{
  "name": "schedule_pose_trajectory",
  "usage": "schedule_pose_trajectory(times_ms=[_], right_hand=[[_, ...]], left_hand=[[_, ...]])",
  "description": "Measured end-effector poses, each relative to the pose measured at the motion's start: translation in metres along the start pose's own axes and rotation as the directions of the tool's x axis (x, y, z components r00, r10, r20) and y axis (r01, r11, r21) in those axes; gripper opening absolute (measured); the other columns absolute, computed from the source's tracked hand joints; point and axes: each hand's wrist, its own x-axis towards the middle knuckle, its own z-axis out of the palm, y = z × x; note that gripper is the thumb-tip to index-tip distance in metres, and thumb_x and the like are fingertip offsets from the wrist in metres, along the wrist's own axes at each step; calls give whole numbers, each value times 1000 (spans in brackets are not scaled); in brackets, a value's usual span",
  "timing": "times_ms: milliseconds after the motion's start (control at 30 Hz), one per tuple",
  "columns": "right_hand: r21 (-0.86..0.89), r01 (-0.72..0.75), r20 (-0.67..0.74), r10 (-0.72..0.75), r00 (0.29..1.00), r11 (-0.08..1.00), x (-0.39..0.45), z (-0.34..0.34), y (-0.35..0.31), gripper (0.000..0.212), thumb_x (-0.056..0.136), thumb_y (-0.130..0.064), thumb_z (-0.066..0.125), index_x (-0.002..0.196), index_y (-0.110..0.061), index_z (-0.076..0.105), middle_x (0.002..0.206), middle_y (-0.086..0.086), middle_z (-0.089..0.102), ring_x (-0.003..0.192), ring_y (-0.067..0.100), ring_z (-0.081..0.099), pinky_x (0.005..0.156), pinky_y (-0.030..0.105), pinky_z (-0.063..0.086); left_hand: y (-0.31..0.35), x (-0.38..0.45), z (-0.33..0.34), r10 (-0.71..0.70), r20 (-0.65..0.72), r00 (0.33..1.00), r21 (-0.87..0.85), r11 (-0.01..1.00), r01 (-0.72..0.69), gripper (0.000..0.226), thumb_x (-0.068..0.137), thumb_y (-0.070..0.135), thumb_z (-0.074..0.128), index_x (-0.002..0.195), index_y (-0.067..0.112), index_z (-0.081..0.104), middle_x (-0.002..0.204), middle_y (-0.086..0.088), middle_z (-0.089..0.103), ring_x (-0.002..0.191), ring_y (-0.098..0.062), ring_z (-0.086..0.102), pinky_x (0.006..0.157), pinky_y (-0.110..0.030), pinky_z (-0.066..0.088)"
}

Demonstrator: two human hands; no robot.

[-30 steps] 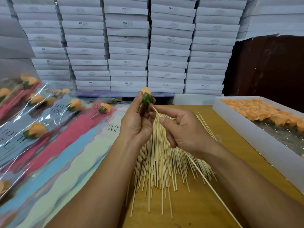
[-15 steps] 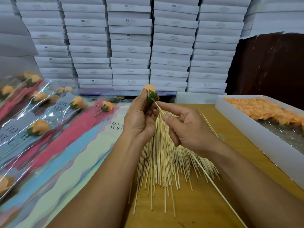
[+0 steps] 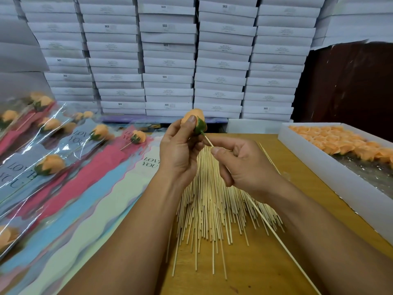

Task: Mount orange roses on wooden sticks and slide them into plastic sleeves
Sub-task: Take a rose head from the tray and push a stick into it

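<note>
Orange rose [image 3: 192,117], green base, on stick [image 3: 274,235]

Orange rose [image 3: 192,116] with green base; pale sticks [image 3: 212,209]; sleeves [image 3: 85,188] banded pink, blue, cream with dark lettering; white boxes [image 3: 168,60]; tan worktop [image 3: 255,262].

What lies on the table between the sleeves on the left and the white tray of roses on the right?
In the head view, a fanned pile of sticks lies on the table between the sleeves and the tray.
</note>
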Motion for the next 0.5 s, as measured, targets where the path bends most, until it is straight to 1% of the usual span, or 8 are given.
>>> schedule_pose_trajectory(times_ms=[100,167,367,433,500], right_hand=[[-18,-29,-13,29,999,999,1,0,3,24,105,-19,51,108,-27,73,40,-3,47,39,7,39,47,19,36],[-41,-40,-18,39,999,998,1,0,5,25,105,-19,50,101,-30,72,40,-2,47,39,7,39,46,18,36],[-49,-66,3,66,998,997,3,3,12,30,105,-14,49,99,-32,73,41,-1,46,38,6,41,47,17,37],[9,-107,12,107,994,994,5,0,14,28,105,-14,49,100,-26,74,41,-1,45,36,5,38,42,14,35],[76,-166,11,166,986,983,8,-5,16,27,105,-16,49,102,-16,75,42,1,45,34,6,35,37,15,31]], left_hand=[[-2,0,0,17,-15,1000,31,999,-16,13,94,6,64,86,15,57,69,-6,64,53,-13,55,49,-22,47],[-4,-1,-1,10,-27,1000,50,999,-9,13,94,5,63,89,14,55,68,-7,63,51,-13,54,50,-22,48],[-6,-6,0,6,-46,999,79,997,-2,14,94,4,62,104,8,53,69,-9,61,48,-12,52,44,-22,44],[-10,-6,1,-9,-81,997,74,997,15,19,96,7,62,112,3,54,75,-13,62,48,-13,54,42,-23,46],[-15,-8,3,-43,-126,991,102,993,56,28,99,19,60,119,-1,55,85,-17,65,54,-16,59,47,-25,50]])
